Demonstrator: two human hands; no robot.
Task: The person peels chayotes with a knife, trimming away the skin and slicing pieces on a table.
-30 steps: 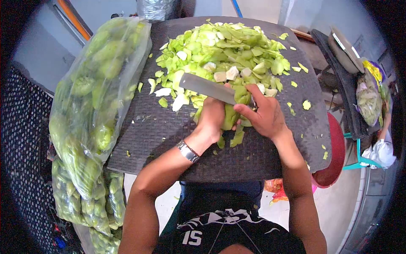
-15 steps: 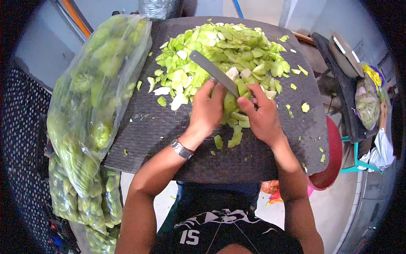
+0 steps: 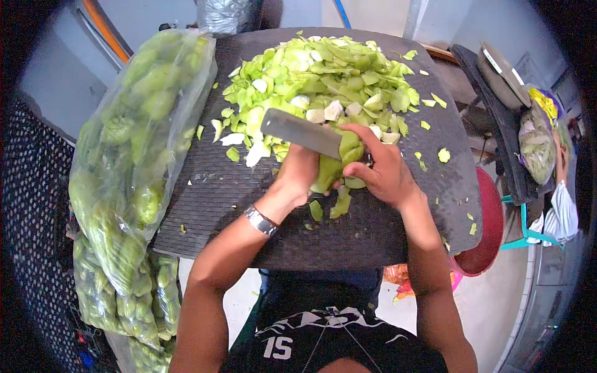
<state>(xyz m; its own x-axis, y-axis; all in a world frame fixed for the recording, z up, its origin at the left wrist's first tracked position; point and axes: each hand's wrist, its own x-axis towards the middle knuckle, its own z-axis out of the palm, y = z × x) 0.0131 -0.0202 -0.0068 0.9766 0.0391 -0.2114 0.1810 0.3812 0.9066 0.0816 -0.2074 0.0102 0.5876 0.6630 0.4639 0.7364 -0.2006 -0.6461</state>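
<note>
While the left hand (image 3: 298, 172) grips a green vegetable (image 3: 328, 169) above the worktop (image 3: 214, 214), the right hand (image 3: 390, 175) curls about the knife's (image 3: 301, 133) hidden handle end, its blade against the vegetable beside the peelings (image 3: 323, 71).

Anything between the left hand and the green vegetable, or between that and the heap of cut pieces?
Nothing visible separates the left hand from the green vegetable; it is holding it. Toward the heap, the blade of the knife, in the right hand, lies across the vegetable's far left side.
</note>
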